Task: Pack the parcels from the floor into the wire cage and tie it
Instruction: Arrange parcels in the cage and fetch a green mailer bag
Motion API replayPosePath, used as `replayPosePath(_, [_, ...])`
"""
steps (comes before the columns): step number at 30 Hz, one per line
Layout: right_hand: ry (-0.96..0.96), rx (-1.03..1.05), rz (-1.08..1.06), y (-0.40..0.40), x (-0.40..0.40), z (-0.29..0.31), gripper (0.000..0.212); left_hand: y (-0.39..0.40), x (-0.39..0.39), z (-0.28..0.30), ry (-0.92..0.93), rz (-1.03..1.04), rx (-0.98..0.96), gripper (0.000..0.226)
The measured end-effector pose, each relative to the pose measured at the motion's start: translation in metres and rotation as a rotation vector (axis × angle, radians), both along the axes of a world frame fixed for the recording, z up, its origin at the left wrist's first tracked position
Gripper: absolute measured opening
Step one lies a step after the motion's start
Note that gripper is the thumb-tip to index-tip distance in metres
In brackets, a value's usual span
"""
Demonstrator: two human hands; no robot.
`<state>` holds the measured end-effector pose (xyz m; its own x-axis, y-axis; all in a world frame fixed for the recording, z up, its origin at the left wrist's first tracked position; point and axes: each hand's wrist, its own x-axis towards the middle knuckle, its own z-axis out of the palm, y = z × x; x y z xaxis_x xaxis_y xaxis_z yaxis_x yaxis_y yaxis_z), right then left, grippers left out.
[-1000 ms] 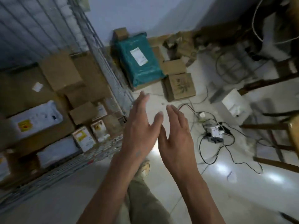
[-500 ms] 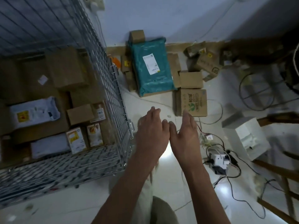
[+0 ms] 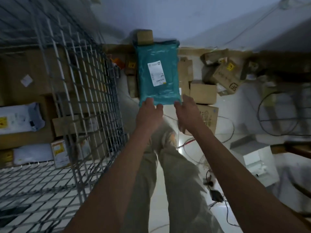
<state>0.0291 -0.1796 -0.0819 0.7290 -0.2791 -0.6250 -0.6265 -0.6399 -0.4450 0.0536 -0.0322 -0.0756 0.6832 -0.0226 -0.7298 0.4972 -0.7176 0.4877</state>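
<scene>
Teal plastic-wrapped parcel [image 3: 159, 73] lies on the white floor [image 3: 168, 165] beside the grey wire cage [image 3: 87, 98]; your left hand [image 3: 148, 113] and right hand [image 3: 186, 110] each take a grip on its near edge.

One view only: head camera, wide-angle, high above floor [image 3: 170, 115], tilted steeply down and forward. Wall base runs across top of frame. Forearms stretch from bottom edge up to centre, left hand [image 3: 148, 113] and right hand [image 3: 186, 111] mid-frame, well below lens. Legs directly beneath. Cage [image 3: 87, 84] fills left side, seen from above through its mesh. Teal parcel [image 3: 158, 73] dead centre, upper half. Edges bend from lens; picture blurred throughout. No second view to overlap with.
</scene>
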Motion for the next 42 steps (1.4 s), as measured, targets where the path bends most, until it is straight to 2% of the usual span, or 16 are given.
replayPosePath(2, [0.048, 0.067, -0.130, -0.015, 0.012, -0.019, 0.042, -0.005, 0.014, -0.023, 0.050, 0.055, -0.016, 0.041])
replayPosePath(6, [0.206, 0.212, -0.384, -0.040, 0.041, -0.067, 0.059, -0.011, 0.044, -0.084, 0.152, 0.263, -0.089, 0.045])
replayPosePath(8, [0.292, 0.227, -0.403, -0.057, 0.059, -0.106, 0.050, -0.009, 0.065, -0.143, 0.195, 0.446, -0.155, 0.056])
replayPosePath(10, [0.340, 0.307, -0.573, -0.066, 0.074, -0.139, 0.044, -0.001, 0.081, -0.204, 0.187, 0.623, -0.153, 0.062])
replayPosePath(13, [0.278, 0.271, -0.535, -0.072, 0.096, -0.178, 0.043, 0.011, 0.103, -0.271, 0.165, 0.706, -0.079, 0.061])
replayPosePath(16, [0.168, 0.340, -0.506, -0.073, 0.113, -0.215, 0.045, -0.001, 0.129, -0.254, 0.211, 0.806, -0.183, 0.064])
replayPosePath(18, [0.162, 0.459, -0.635, -0.072, 0.120, -0.236, 0.043, -0.015, 0.144, -0.242, 0.240, 0.789, -0.263, 0.059])
replayPosePath(20, [0.171, 0.549, -0.760, -0.073, 0.125, -0.253, 0.044, -0.019, 0.155, -0.253, 0.238, 0.760, -0.319, 0.064])
replayPosePath(23, [0.183, 0.621, -0.710, -0.075, 0.127, -0.263, 0.052, -0.015, 0.162, -0.272, 0.223, 0.806, -0.331, 0.072])
replayPosePath(26, [0.214, 0.721, -0.589, -0.080, 0.121, -0.256, 0.058, -0.016, 0.150, -0.272, 0.227, 0.826, -0.407, 0.080])
replayPosePath(29, [0.173, 0.781, -0.533, -0.087, 0.104, -0.231, 0.046, -0.015, 0.124, -0.255, 0.258, 0.834, -0.484, 0.084])
replayPosePath(33, [0.121, 0.634, -0.633, -0.083, 0.058, -0.186, 0.075, -0.009, 0.071, -0.230, 0.323, 0.816, -0.473, 0.084])
replayPosePath(35, [0.088, 0.557, -0.642, -0.078, 0.029, -0.153, 0.072, -0.011, 0.046, -0.193, 0.297, 0.842, -0.395, 0.095])
replayPosePath(37, [0.055, 0.532, -0.664, -0.074, -0.001, -0.115, 0.071, -0.008, 0.022, -0.154, 0.256, 0.797, -0.334, 0.092])
replayPosePath(40, [0.013, 0.510, -0.667, -0.064, -0.041, -0.049, 0.070, 0.000, -0.009, -0.100, 0.297, 0.781, -0.353, 0.089])
replayPosePath(42, [-0.028, 0.520, -0.681, -0.054, -0.064, -0.001, 0.060, 0.010, -0.022, -0.060, 0.313, 0.765, -0.368, 0.090])
